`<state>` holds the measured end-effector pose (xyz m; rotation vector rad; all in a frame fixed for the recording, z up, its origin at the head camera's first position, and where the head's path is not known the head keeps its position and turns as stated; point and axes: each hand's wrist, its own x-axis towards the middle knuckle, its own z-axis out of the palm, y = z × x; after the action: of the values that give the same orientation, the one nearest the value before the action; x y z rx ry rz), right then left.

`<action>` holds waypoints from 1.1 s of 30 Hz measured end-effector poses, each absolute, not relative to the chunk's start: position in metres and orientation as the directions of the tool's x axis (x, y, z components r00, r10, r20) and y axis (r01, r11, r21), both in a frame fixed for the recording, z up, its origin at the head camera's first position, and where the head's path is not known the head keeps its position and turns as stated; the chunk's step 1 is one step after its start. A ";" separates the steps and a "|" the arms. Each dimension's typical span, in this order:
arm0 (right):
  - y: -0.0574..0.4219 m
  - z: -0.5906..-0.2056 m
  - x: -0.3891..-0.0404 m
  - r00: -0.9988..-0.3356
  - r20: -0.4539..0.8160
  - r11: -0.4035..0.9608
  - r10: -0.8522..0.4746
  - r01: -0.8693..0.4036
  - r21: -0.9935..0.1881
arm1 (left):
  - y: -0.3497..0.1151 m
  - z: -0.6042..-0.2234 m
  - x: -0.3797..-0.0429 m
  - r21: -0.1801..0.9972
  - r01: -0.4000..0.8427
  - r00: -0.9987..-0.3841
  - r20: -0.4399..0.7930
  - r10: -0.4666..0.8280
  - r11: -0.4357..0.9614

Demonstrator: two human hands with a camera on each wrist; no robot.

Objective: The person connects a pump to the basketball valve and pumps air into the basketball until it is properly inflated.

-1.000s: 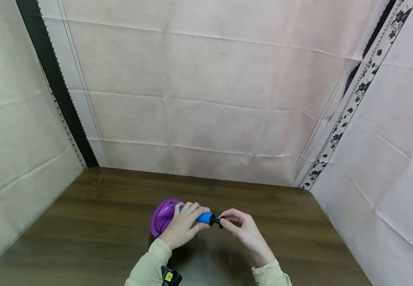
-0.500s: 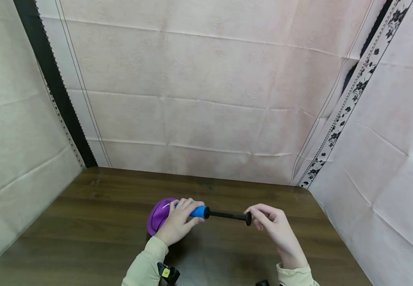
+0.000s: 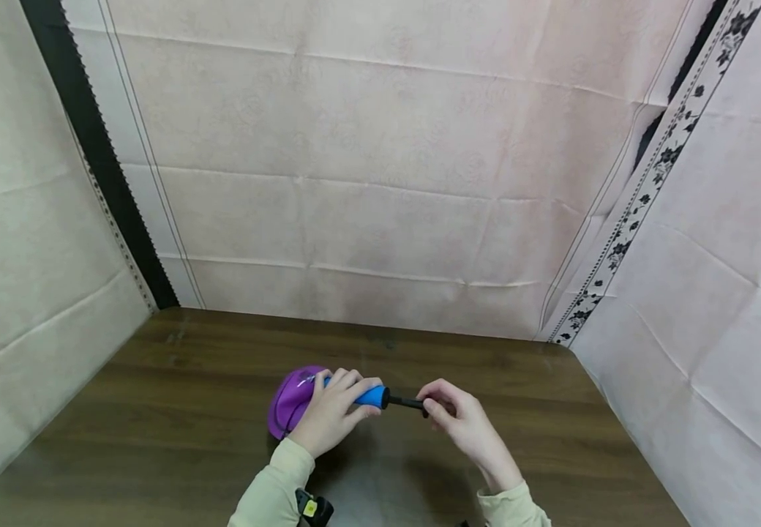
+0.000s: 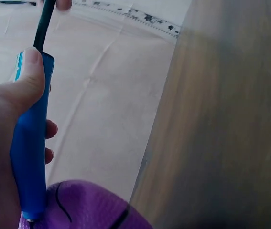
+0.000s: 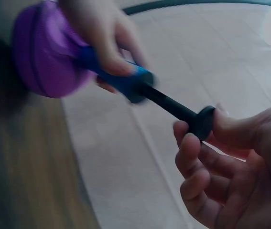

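Observation:
My left hand (image 3: 333, 411) wraps around the blue barrel of a hand pump (image 3: 372, 397), thumb lying along it near the top end. A black plunger rod (image 3: 403, 402) sticks partway out of the barrel. At its end, my right hand (image 3: 462, 424) pinches the round black knob (image 5: 203, 123) between thumb and fingers. The barrel's other end meets a purple ball (image 3: 290, 406) with black lines, where a thin metal tip shows in the left wrist view at the ball (image 4: 90, 205). The ball looks soft and dented in the head view, and the left hand hides part of it.
A brown wood-grain table (image 3: 176, 410) lies beneath the hands. Pale cloth walls (image 3: 380, 241) rise at its back, left and right, the right one with a flowered border (image 3: 644, 197). A black device (image 3: 315, 509) is strapped at the left wrist.
My right hand drew the plunger far out to the right, then moved back left, pushing it partway in. The left hand keeps its hold on the barrel, with the ball almost in place.

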<state>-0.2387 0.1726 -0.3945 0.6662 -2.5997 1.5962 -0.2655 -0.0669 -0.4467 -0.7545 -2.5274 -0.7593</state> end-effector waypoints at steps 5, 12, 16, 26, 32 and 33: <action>0.157 -0.405 -0.241 -0.925 0.195 0.374 -0.326 -0.316 -0.872 | -0.054 -0.447 -0.261 0.346 0.607 -0.758 0.523 0.390 0.715; 0.160 -0.407 -0.245 -0.881 0.233 0.192 -0.411 -0.334 -0.923 | -0.049 -0.447 -0.263 0.366 0.623 -0.735 0.576 0.358 0.691; 0.171 -0.401 -0.244 -0.843 0.211 0.180 -0.496 -0.337 -0.924 | -0.051 -0.446 -0.263 0.388 0.647 -0.731 0.561 0.388 0.657; 0.210 -0.376 -0.230 -0.804 0.388 0.226 -0.451 -0.524 -0.822 | -0.066 -0.445 -0.264 0.462 0.599 -0.774 0.542 0.326 0.654; 0.218 -0.366 -0.222 -0.795 0.437 0.269 -0.421 -0.570 -0.776 | -0.067 -0.445 -0.265 0.467 0.607 -0.763 0.568 0.308 0.643; 0.217 -0.366 -0.222 -0.802 0.437 0.279 -0.406 -0.565 -0.777 | -0.066 -0.445 -0.265 0.454 0.612 -0.754 0.582 0.304 0.648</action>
<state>-0.2225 0.2173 -0.3655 0.9135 -2.3857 1.5501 -0.2654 -0.0660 -0.4454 -0.7171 -2.4076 -0.9018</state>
